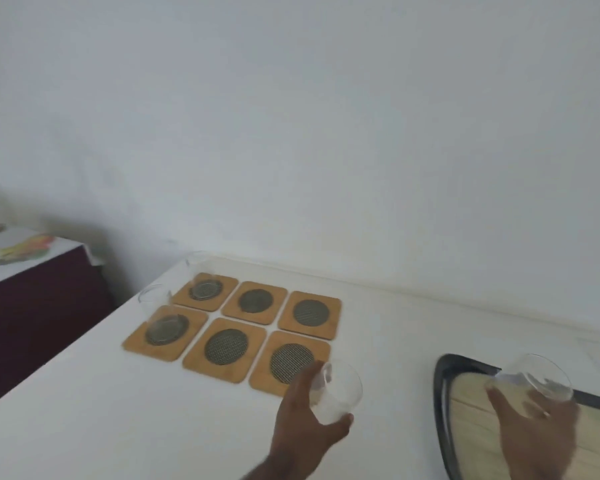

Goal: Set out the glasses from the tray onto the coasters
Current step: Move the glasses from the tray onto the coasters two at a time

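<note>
Side table (32, 271), far left: dark cloth, white runner, blurred coloured items on top; apart from the main surface.

Tabletop (118, 403): white, set against a white wall (291, 116).

Coasters (255, 301): six, wooden squares with dark mesh discs, laid two rows by three near the tabletop's far left corner, edges almost touching.

Glass A (158, 315): clear, upright on the near-left coaster.

Glass B (200, 275): clear, upright on the far-left coaster, close to the far edge. The four other coasters are bare.

Left hand (305, 420): grip closed around glass C (336, 393), thumb on the near side, fingers behind; the glass is tilted, its mouth facing right, over the near edge of the near-right coaster. Whether it touches the coaster cannot be told.

Tray (442, 393): dark rim, pale wood-grain floor, at the tabletop's right side, cut off by the frame.

Right hand (534, 427): grip closed around glass D (537, 379), tilted, above the tray's far left corner. Motion blur softens both hands.
</note>
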Tool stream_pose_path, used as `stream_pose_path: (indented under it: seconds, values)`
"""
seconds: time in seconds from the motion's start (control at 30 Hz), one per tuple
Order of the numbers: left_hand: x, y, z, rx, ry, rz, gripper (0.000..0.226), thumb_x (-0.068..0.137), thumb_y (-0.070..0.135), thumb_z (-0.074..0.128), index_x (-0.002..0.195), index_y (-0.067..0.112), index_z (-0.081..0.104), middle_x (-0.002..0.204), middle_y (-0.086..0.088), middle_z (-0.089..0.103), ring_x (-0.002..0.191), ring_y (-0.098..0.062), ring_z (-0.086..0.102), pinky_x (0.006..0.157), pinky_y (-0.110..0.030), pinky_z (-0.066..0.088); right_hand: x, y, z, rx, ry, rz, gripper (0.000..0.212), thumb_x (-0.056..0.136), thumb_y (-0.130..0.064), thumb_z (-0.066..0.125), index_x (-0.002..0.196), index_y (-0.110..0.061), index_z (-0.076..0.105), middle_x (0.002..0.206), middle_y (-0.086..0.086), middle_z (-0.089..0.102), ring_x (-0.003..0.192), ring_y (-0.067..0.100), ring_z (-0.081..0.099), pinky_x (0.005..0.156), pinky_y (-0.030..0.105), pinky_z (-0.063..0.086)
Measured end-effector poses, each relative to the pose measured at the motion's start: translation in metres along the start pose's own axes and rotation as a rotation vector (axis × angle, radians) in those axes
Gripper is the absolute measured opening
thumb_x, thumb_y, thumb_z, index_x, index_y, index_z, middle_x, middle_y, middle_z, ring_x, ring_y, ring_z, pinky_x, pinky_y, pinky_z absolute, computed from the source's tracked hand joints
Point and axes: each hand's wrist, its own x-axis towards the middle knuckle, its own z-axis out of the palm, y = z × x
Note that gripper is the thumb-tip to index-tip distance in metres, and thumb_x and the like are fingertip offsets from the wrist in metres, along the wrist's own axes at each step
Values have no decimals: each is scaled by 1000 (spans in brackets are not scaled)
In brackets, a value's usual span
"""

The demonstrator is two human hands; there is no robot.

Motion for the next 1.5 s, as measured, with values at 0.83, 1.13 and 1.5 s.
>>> stream_pose_path:
  seconds: [0.83, 1.13, 1.5]
  values:
    - [141, -100, -137, -13, 271, -131, 80, 55, 41, 92, 111, 70, 44, 114, 19, 68, 108, 6, 61, 92, -26, 51, -128, -46, 201, 130, -599, -241, 76, 60, -18, 93, 110, -54, 49, 103, -30, 61, 97, -3, 63, 63, 7, 48]
    - [152, -123, -140, -54, 214, -178, 81, 55, 41, 94, 113, 67, 45, 119, 20, 67, 115, 1, 61, 101, -34, 52, -149, -49, 257, 56, -675, -245, 71, 61, -19, 92, 114, -43, 51, 102, -32, 62, 92, -11, 61, 76, 29, 51]
    - [136, -143, -143, 360, 270, -145, 90, 64, 73, 70, 138, 29, 42, 137, 11, 57, 133, 0, 38, 118, -16, -2, -172, -62, 350, -69, -764, -320, 71, 62, -24, 91, 115, -41, 47, 99, -24, 60, 91, -10, 61, 70, 15, 44]
